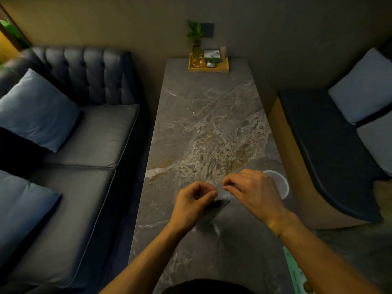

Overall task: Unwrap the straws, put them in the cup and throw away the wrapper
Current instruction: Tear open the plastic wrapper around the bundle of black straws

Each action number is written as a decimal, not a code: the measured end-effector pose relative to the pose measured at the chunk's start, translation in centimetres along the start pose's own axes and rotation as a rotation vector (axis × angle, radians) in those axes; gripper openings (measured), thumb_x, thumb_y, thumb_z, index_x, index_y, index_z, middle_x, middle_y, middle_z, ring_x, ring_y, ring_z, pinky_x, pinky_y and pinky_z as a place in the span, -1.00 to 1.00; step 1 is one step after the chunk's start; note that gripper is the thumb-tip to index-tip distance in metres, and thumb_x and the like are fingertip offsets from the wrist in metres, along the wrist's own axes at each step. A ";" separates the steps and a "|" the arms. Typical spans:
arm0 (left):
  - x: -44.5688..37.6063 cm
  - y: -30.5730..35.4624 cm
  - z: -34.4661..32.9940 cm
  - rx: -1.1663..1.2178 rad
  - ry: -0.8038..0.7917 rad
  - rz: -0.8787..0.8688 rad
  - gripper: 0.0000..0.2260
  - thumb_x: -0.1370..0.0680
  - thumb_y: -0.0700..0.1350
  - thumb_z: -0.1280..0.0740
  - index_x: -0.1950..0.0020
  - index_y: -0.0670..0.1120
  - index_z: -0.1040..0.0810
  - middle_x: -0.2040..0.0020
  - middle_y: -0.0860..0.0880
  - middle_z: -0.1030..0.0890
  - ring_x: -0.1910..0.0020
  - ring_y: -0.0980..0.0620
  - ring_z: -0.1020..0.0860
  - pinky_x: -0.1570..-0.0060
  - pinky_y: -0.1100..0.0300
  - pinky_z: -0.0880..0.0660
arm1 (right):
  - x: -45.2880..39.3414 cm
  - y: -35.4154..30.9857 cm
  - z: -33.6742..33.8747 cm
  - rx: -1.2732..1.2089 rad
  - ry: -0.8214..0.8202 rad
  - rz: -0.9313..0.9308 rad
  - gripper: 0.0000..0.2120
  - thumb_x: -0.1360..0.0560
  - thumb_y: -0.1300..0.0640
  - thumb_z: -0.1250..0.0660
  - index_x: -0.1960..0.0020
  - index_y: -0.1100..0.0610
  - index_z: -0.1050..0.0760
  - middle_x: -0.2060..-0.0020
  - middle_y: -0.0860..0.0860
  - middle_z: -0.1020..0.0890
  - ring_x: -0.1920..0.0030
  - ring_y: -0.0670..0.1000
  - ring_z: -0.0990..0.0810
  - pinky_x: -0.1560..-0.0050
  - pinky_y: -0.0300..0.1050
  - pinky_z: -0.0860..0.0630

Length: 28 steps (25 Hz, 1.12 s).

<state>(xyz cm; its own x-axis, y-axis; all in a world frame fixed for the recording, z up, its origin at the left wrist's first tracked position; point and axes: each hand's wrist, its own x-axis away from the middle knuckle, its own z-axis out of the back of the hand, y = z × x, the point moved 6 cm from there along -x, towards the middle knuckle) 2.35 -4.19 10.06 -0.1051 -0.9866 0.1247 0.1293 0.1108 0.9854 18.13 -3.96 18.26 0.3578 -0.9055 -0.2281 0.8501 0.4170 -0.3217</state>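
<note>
- Leftmost, a dark tufted sofa [84, 124] runs along the table's side, with a pale blue cushion [36, 109] propped against its back.
- At the far end of the marble table [203, 115] sits a small wooden tray [209, 67]; it holds a glass vase with a green plant [196, 42], a small card or box and a few glassy items (too small to name).
- Nearer, the left hand [194, 203] hovers above the table with its fingers curled in; thumb and forefinger are pressed together on the end of a clear, crinkled wrapper [220, 199].
- That wrapper hangs between the two hands, above the tabletop; it looks thin and shiny, with a darker bundle inside that is probably the straws, though the blur makes this uncertain.
- The right hand [252, 192] is arched palm-down, its fingertips pinching the wrapper's other side, just beside the left thumb.
- Partly hidden behind the right hand, a white cup [282, 183] stands upright near the table's right edge; what shows of its inside looks pale and bare.
- Far right, a dark bench [318, 145] carries a light cushion [360, 88].
</note>
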 end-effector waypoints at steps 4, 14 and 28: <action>-0.2 -0.3 0.5 0.032 -0.017 -0.015 -0.94 -0.48 -0.24 -0.46 0.12 -0.10 -0.64 0.32 0.10 -0.65 0.31 0.22 -0.58 0.26 0.37 -0.50 | 0.1 0.9 -0.3 -0.120 -0.118 -0.050 -0.84 -0.44 -0.08 -0.41 0.02 -0.11 -0.49 0.09 -0.15 -0.63 0.16 -0.08 -0.61 0.20 0.01 -0.58; -1.8 1.5 -0.1 -0.281 0.037 -0.162 -0.61 -0.48 0.00 -0.45 -0.24 0.24 -0.40 -0.16 0.23 -0.47 -0.11 0.27 -0.49 -0.04 0.45 -0.44 | -0.8 1.1 -1.3 -0.722 -0.321 -0.378 -0.86 -0.49 0.22 -0.37 0.03 0.01 -0.63 0.22 0.07 -0.68 0.32 0.00 -0.69 0.36 -0.15 -0.66; 4.2 -2.5 -1.3 -0.448 -0.123 -0.332 -0.95 -0.52 0.01 -0.35 0.05 0.08 -0.53 0.13 0.12 -0.58 0.13 0.16 -0.55 0.10 0.09 -0.53 | 1.5 3.1 -3.1 -1.165 -0.022 -0.839 -0.71 -0.46 0.30 -0.41 -0.16 0.16 -0.53 0.26 0.15 -0.64 0.35 -0.04 -0.69 0.41 -0.19 -0.62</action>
<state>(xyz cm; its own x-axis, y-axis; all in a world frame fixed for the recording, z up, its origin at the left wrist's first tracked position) 2.84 -8.74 7.97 -0.3217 -0.9358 -0.1440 0.4726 -0.2905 0.8320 20.08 -3.79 14.09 -0.0666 -0.9082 0.4133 0.0184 -0.4153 -0.9095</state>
